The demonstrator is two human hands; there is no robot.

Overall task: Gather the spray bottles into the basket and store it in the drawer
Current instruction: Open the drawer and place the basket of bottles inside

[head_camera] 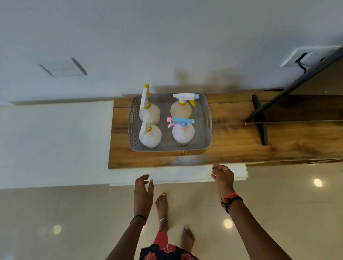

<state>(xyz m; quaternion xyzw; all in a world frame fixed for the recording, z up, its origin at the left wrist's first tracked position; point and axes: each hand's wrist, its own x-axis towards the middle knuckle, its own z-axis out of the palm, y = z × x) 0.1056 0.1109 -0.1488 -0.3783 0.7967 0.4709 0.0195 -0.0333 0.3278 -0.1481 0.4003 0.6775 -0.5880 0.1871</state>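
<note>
View from above, looking down at a wooden countertop [234, 132] set against a white wall [131, 31]. A grey plastic basket [206, 129] with perforated sides and cut-out handles sits on the wood, near its left end. Four spray bottles stand upright inside it, 2 rows of 2, all pale and translucent. Back left: bottle w/ a yellow and white trigger [149, 111]. Back right: bottle w/ a white trigger and blue nozzle tip [181, 108]. Front left: another yellow-collared bottle [150, 136], touching the one behind it. Front right: bottle w/ a pink and blue trigger [183, 132]; the two right bottles seem to stand just apart, though blur makes this hard to judge.

Both hands hover in front of the counter, empty, touching nothing. The left hand [143, 193] is open, fingers extended and slightly spread, palm turned inward, below the basket's front left corner. The right hand [222, 175] is open and loosely curled, a ring on one finger, near the counter's front edge, red and dark bands on the wrist.

A black stand [260, 121] rests on the wood to the right of the basket. Bare feet on glossy tile floor [66, 213] below.
</note>
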